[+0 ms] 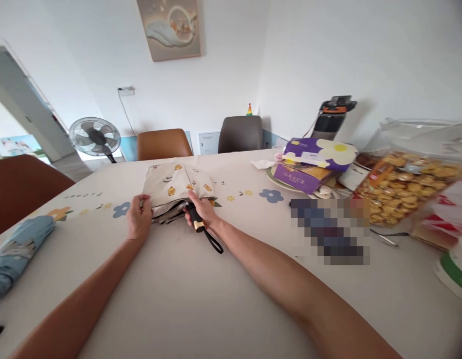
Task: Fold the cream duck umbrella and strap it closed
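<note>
A cream folding umbrella (180, 182) with small yellow duck prints lies on the table, its canopy loosely collapsed and spread flat. Its black handle with a gold band points toward me, and a black wrist strap (215, 243) hangs from the end. My right hand (201, 210) is closed around the umbrella near the top of the handle. At the canopy's left near corner, my left hand (139, 215) pinches the fabric edge between thumb and fingers. The ribs and shaft are mostly hidden under the cloth.
A folded blue umbrella (19, 252) lies at the left. On the right stand purple boxes (309, 164) on a plate, a dark bottle (330, 119), a clear container of cookies (406, 184) and a green-white roll (455, 267). A blurred patch covers something dark. Chairs (164, 143) line the far edge.
</note>
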`<state>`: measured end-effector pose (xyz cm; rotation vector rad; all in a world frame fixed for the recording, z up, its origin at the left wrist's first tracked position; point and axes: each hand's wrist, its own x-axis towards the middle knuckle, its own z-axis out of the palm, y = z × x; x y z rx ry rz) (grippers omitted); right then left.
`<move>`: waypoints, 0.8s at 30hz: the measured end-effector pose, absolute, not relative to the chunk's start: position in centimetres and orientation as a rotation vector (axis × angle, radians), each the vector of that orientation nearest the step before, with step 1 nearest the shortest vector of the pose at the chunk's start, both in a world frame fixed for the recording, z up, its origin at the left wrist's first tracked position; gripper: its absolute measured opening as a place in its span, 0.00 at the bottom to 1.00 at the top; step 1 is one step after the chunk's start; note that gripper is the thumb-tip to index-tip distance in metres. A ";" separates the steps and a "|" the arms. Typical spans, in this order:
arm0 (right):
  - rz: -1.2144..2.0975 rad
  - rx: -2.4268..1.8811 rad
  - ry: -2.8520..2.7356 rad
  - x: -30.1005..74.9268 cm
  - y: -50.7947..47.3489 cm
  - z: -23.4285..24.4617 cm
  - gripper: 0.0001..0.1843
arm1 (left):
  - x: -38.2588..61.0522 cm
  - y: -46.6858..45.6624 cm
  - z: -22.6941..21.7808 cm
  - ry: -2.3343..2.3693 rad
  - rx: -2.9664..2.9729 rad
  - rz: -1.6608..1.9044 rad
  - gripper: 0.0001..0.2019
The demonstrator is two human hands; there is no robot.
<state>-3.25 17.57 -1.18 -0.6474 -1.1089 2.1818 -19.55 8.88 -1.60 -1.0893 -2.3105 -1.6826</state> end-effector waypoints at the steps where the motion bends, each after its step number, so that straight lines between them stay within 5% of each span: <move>1: 2.184 -0.657 -1.108 -3.3 17.6 -1.1 0.24 | -19.5 8.8 -1.5 -2.313 -1.091 -1.687 0.10; 24: 1.933 -0.672 -1.344 -3.2 16.5 -1.2 0.16 | -20.6 9.0 -1.3 -2.289 -0.807 -2.109 0.11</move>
